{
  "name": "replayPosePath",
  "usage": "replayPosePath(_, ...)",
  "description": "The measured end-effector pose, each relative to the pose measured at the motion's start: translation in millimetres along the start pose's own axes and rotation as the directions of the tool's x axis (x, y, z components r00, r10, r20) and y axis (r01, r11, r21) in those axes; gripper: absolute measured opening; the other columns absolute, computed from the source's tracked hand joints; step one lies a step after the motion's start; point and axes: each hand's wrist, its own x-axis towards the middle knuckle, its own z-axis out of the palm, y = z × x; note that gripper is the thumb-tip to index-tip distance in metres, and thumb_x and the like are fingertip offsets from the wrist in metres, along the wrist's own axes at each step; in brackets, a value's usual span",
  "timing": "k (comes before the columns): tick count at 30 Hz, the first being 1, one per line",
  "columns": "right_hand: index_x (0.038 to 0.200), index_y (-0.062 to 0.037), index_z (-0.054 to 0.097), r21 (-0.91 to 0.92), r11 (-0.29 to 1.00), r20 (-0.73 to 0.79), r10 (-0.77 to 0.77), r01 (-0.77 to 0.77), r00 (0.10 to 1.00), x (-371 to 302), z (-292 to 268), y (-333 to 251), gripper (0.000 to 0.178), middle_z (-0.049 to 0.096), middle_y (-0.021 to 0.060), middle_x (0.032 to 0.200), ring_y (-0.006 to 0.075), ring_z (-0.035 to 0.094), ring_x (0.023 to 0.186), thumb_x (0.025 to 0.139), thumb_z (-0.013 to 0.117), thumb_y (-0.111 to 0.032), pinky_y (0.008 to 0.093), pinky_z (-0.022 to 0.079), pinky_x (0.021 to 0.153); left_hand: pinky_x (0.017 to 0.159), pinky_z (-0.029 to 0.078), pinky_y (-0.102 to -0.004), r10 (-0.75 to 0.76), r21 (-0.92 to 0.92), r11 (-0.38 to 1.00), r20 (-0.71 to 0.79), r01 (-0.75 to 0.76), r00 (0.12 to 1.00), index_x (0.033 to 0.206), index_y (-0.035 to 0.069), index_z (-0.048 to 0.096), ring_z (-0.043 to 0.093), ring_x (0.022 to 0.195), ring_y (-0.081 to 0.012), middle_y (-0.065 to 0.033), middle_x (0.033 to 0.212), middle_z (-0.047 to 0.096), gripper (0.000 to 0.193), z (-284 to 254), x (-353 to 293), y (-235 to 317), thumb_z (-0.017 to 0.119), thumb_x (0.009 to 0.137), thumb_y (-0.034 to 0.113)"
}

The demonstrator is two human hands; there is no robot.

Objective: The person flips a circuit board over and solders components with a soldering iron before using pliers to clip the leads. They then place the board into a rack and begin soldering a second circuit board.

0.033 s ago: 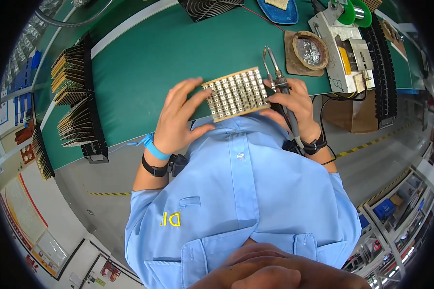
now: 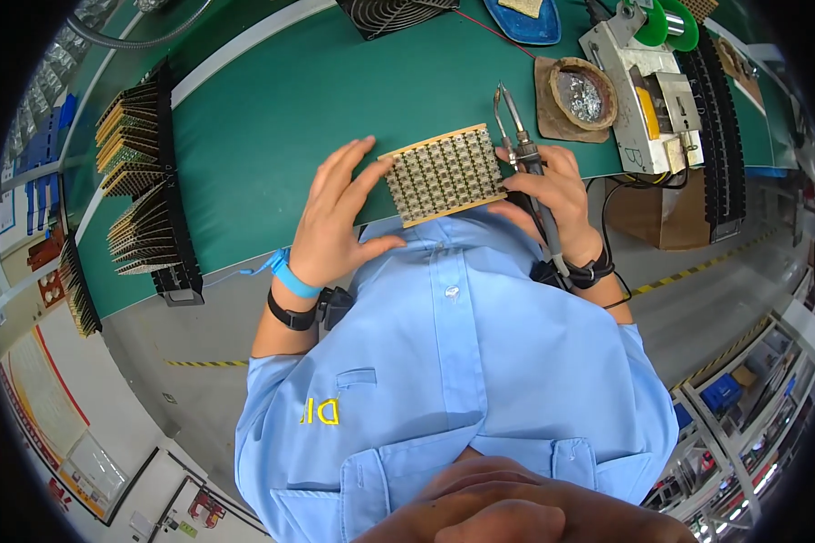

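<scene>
A rectangular circuit board panel point(image 2: 445, 177), with rows of small pale parts and tan edge strips, is held tilted just in front of my shirt. My left hand point(image 2: 330, 217) is open beside it, fingers spread; the index fingertip meets the upper left corner and the thumb stays off the board. My right hand point(image 2: 557, 195) is closed around a soldering iron point(image 2: 532, 172), its tip pointing away from me and a thin curved metal rod alongside. That hand's thumb and fingertips also reach the board's right edge; the exact grip is partly hidden.
Black racks of upright boards point(image 2: 174, 195) stand at left. A round pot of silvery bits point(image 2: 584, 98) sits on a brown pad; beyond it are a white box unit point(image 2: 647, 109) and green solder reel point(image 2: 666, 25). A black fan point(image 2: 397, 14) and blue tray point(image 2: 527, 25) are at the back.
The board has tilted, so its parts show their sides rather than their square white faces. My left hand has shifted very slightly; the right hand and iron look almost unmoved.
</scene>
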Motion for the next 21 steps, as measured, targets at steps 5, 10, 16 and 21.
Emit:
replayPosePath(5, 0.096, -0.0114, 0.067, -0.022, 1.0, 0.028, 0.01, -0.01, 1.0, -4, 3, 3, 0.039, 0.074, 0.0062, 0.104, 0.0291, 0.062, 0.104, 0.064, 0.089, -0.018, 0.0419, 0.042, 0.091, 0.111, 0.035, -0.0498, -0.086, 0.086, 0.993, -0.009, 0.087, 0.996, 0.138, 0.005, 0.05, 0.051, 0.128, -0.0369, -0.0145, 0.134, 0.059, 0.089, 11, -1, -7, 0.09, 0.062, 0.026)
replayPosePath(10, 0.093, -0.0096, 0.066, -0.051, 0.998, 0.012, -0.029, 0.029, 1.0, -3, 4, 0, 0.034, 0.074, 0.0094, 0.104, 0.0291, 0.064, 0.099, 0.067, 0.087, -0.017, 0.0424, 0.043, 0.091, 0.113, 0.033, -0.0485, -0.081, -0.014, 0.997, -0.026, 0.081, 0.996, 0.143, 0.001, 0.044, 0.051, 0.13, -0.0359, -0.0175, 0.13, 0.062, 0.096, 10, -6, -14, 0.088, 0.065, 0.036)
replayPosePath(16, 0.091, -0.0073, 0.062, 0.029, 0.998, -0.099, -0.043, 0.047, 0.994, 8, 1, -11, 0.026, 0.075, 0.0168, 0.102, 0.0319, 0.068, 0.096, 0.077, 0.083, -0.015, 0.0451, 0.042, 0.096, 0.106, 0.041, -0.045, -0.19, -0.372, 0.915, -0.045, 0.16, 0.981, 0.145, 0.001, 0.037, 0.059, 0.117, -0.0317, -0.0139, 0.118, 0.067, 0.099, 9, -6, -16, 0.086, 0.064, 0.03)
replayPosePath(21, 0.093, -0.0068, 0.062, 0.022, 0.996, -0.121, -0.084, 0.087, 0.989, 14, -3, -20, 0.027, 0.075, 0.0176, 0.102, 0.0325, 0.068, 0.098, 0.077, 0.082, -0.013, 0.0454, 0.041, 0.098, 0.105, 0.042, -0.0422, -0.247, -0.51, 0.838, -0.04, 0.193, 0.968, 0.145, 0.0, 0.034, 0.062, 0.111, -0.028, -0.0128, 0.111, 0.07, 0.099, 5, -6, -16, 0.085, 0.067, 0.033)
